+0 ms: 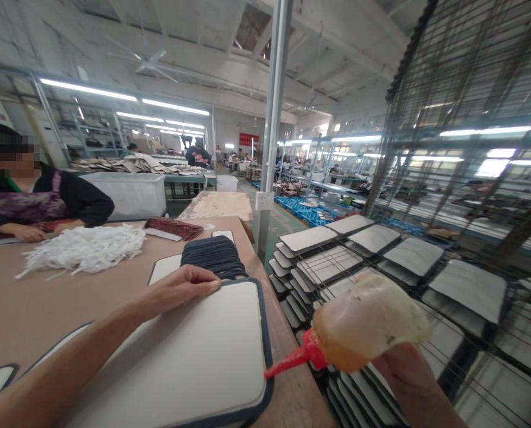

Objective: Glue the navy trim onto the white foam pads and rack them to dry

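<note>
A white panel (194,351) with a dark border and rounded corners lies in front of me at the table's edge. My left hand (192,284) reaches across it, thumb and fingers pinching its far edge. In my right hand (403,365) is a translucent squeeze bottle (372,321) with amber liquid inside, tilted down to the left. Its red nozzle tip (268,374) meets the panel's right edge, where the dark border runs. A thin yellowish line shows along that border. Some fingers of my right hand are hidden behind the bottle.
Behind the panel sits a stack of dark-edged pieces (212,255). White strips (87,249) are heaped on the brown table (7,285), with a co-worker (38,196) at the left. Right of the table, wire racks (337,252) hold many similar panels. A metal post (272,119) rises beyond.
</note>
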